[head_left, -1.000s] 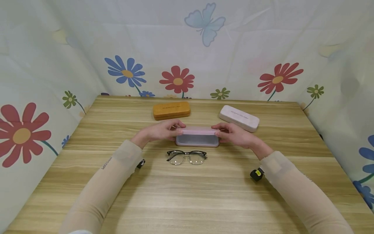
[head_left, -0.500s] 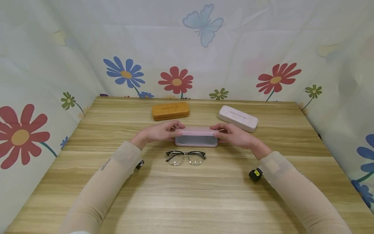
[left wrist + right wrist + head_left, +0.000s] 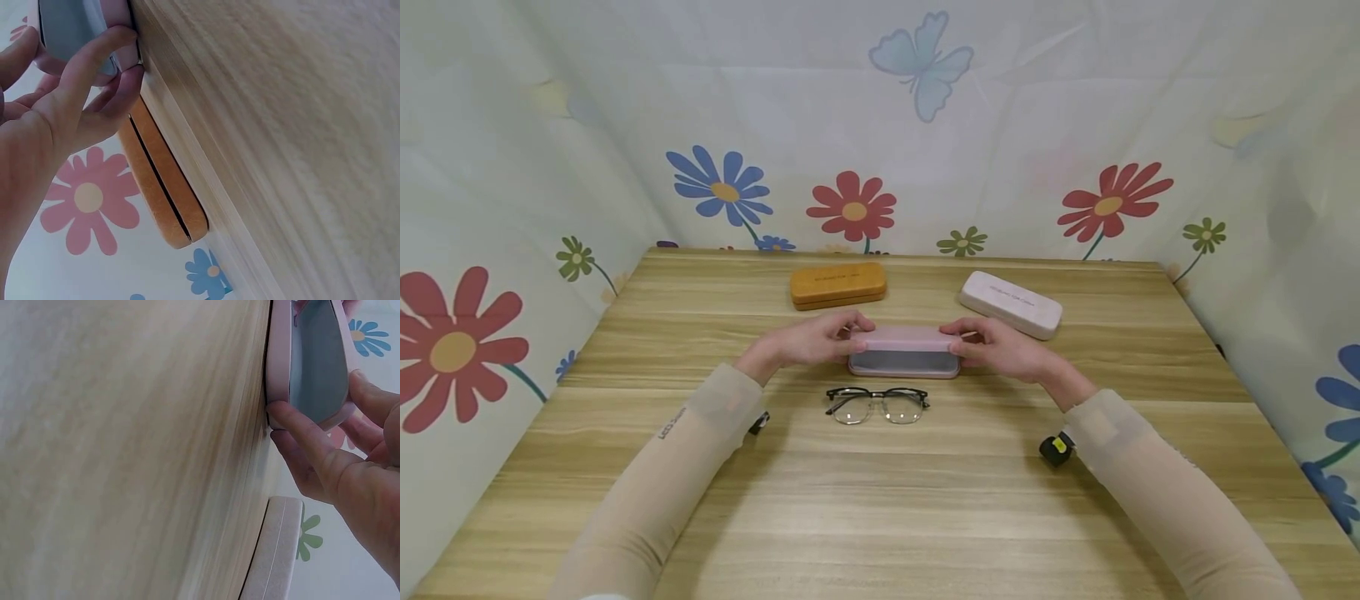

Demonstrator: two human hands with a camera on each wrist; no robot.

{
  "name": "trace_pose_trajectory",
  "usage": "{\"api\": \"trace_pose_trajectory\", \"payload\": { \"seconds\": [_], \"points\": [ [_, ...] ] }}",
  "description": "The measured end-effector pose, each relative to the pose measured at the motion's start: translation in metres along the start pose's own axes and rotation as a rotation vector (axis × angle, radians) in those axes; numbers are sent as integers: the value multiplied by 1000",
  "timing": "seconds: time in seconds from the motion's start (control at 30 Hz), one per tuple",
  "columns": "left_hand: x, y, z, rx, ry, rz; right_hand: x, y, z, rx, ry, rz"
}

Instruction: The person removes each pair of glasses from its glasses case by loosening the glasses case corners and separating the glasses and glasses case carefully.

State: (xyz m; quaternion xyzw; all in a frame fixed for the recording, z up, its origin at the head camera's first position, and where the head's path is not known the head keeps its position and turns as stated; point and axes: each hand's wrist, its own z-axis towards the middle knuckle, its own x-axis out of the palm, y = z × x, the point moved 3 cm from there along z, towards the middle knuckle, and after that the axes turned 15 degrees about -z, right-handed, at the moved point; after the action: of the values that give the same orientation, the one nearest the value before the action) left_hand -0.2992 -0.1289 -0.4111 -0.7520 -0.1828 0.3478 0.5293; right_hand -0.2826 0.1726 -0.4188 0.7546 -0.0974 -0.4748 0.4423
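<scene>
A pink glasses case (image 3: 904,338) sits in the middle of the table, its lid partly raised and its grey lining (image 3: 904,362) facing me. My left hand (image 3: 816,337) grips the left end, thumb on the lid's front edge. At the right end my right hand (image 3: 1007,348) holds it the same way. Both wrist views show fingers around the ends of the case's base (image 3: 278,369), low by the tabletop, and thumbs on the lid. Black-rimmed eyeglasses (image 3: 878,393) lie just in front of the case, untouched, lenses toward me.
Behind the left hand lies a closed orange case (image 3: 838,286). A closed white case (image 3: 1011,304) lies at an angle behind the right hand. The wooden table (image 3: 880,517) ends at a flower-printed curtain (image 3: 1015,150) behind and at both sides.
The pink case's lid has come down slightly, so less of the lining shows. Both hands keep their hold, and the eyeglasses and other cases stay put.
</scene>
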Motion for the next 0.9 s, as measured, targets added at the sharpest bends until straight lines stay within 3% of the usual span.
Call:
{"api": "trace_pose_trajectory", "payload": {
  "seconds": [0.2,0.9],
  "points": [
    [0,1,1,-3,0,5,-1,0,-1,-14,-24,-85],
    [1,0,2,16,-2,74,0,-1,-2,-10,-39,-125]
  ]
}}
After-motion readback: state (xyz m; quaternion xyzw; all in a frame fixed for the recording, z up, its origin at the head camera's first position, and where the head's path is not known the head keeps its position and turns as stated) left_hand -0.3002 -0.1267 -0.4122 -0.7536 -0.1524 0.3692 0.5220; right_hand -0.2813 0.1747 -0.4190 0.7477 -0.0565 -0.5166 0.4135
